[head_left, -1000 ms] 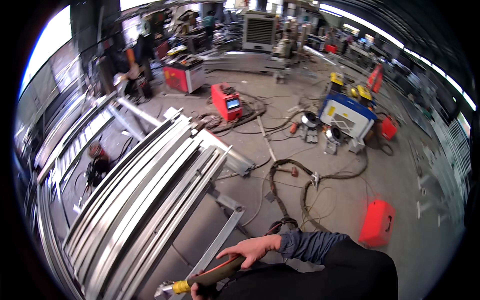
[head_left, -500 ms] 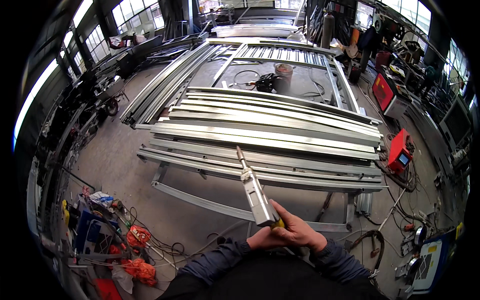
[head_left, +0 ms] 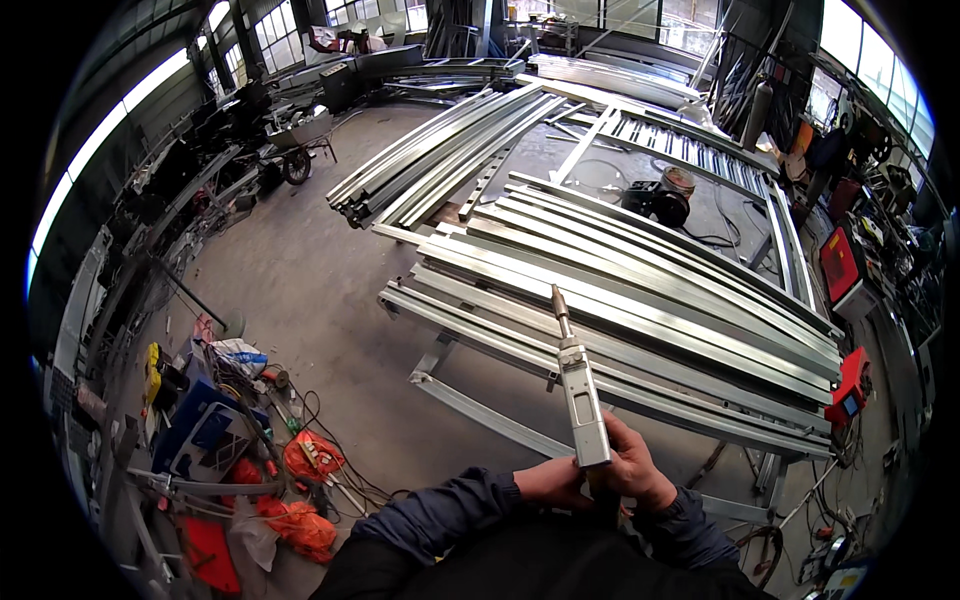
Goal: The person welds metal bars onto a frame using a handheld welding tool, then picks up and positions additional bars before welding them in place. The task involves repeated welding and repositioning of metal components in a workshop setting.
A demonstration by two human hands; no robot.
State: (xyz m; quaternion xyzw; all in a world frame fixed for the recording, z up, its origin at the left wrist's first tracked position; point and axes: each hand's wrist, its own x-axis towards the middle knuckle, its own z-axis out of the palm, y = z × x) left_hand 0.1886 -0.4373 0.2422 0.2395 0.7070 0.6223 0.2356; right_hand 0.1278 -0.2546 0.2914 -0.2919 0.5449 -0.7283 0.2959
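Observation:
A silver, box-bodied welding gun (head_left: 582, 405) with a narrow copper-coloured nozzle points away from me. Both my hands are closed around its rear end, close to my body. My right hand (head_left: 640, 472) wraps it from the right, fingers curled along its side. From the left, my left hand (head_left: 548, 482) meets the handle, its fingertips partly hidden behind the gun. In the picture, the nozzle overlaps a stack of long galvanized steel tubes (head_left: 640, 300) lying across a metal frame (head_left: 490, 417); I cannot tell whether it touches them.
More steel profiles (head_left: 430, 150) lie at the far left of the frame. Red machines (head_left: 848, 388) stand on the right. A blue-and-white machine (head_left: 208, 430), orange bags (head_left: 300, 528) and tangled cables crowd the lower left floor. A wheelbarrow (head_left: 300, 132) stands farther back.
My view has turned left, so the tubes and frame sit farther right and slanted. The welding gun now points more nearly straight ahead in the picture. Both hands keep hold of it.

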